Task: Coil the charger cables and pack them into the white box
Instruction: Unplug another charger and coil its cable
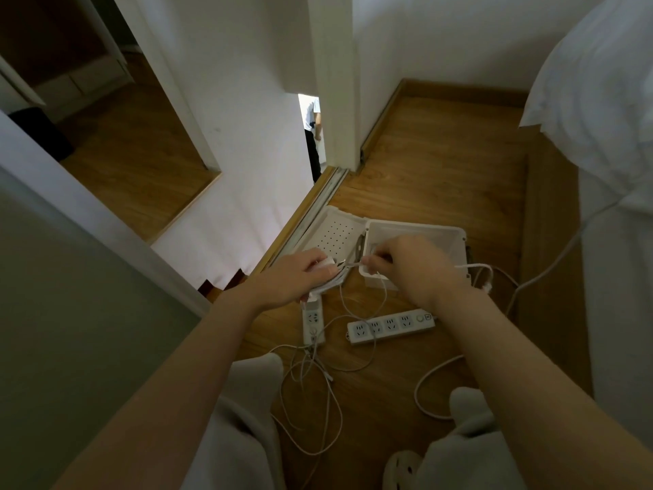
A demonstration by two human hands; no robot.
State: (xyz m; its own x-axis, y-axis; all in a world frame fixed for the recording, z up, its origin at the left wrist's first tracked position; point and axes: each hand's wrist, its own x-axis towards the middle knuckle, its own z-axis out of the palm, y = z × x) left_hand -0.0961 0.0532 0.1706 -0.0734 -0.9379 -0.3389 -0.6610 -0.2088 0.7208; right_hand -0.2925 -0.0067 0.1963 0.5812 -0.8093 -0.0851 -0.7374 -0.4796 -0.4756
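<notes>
- We grip a part-wound charger cable bundle [327,279] in the left hand [296,275], fingers curled round it, at mid-frame. The right hand [406,265] pinches a strand of the same cable just beside it.
- The white box [445,238] lies open on the floor right of centre, beneath the right hand, with its perforated lid [335,235] folded out to the left. The hand hides part of the interior, so we cannot tell what it holds.
- Risk: the bundle's tail drops into the loose cables [318,401] at lower centre. Drawing it in quickly could tighten that tangle into a knot.
- Risk: the tail passes the small power strip [313,323] directly below the left hand. We cannot tell whether it is plugged in there; if it is, a pull would drag the strip.
- Risk: slackening the left grip while the right hand re-pinches would let the turns spring apart.
- Risk: the long power strip [390,325] and the thick cord [434,390] lie near the box. A wide coil may snag them on the way in.
</notes>
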